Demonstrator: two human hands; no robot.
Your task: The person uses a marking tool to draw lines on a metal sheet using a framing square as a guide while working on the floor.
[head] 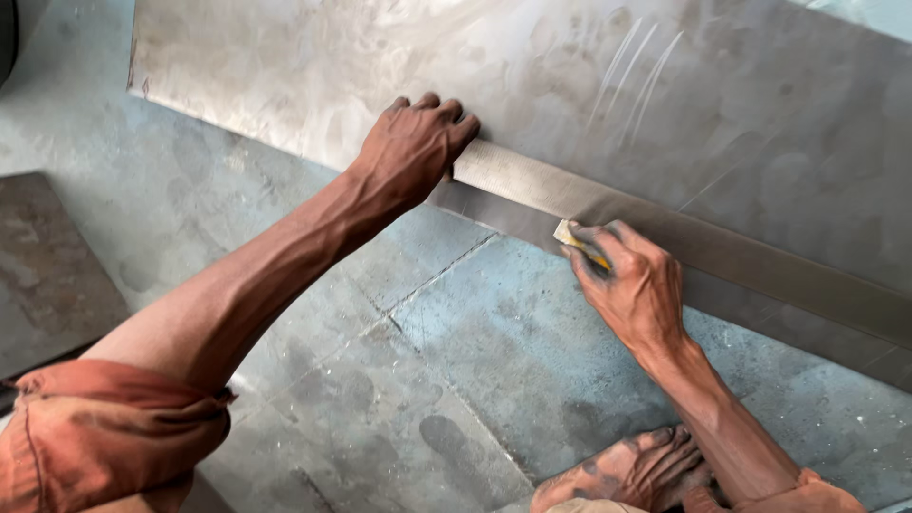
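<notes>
No container is in view. At far left a dark, flat metal plate (43, 266) lies on the grey concrete floor (399, 380), well apart from both hands.

The left hand (413, 147) is closed to a loose fist, knuckles and curled fingers pressed down on the near end of a long, flat steel straightedge (684, 242). That straightedge lies across a large, dull grey, scuffed metal sheet (570, 85), running from under the left hand away to the right, close to and roughly along the sheet's lower edge.

The right hand (632, 285) is pinched together on a small yellow marking tool (581, 247), thumb and fingers closed about it, its pale tip touching the near edge of the straightedge. Whether it is chalk or a pencil I cannot tell.

Below the right wrist, a bare foot (632, 470) rests on the floor.

Between the two forearms the floor is open; beyond the straightedge the sheet surface is bare.
</notes>
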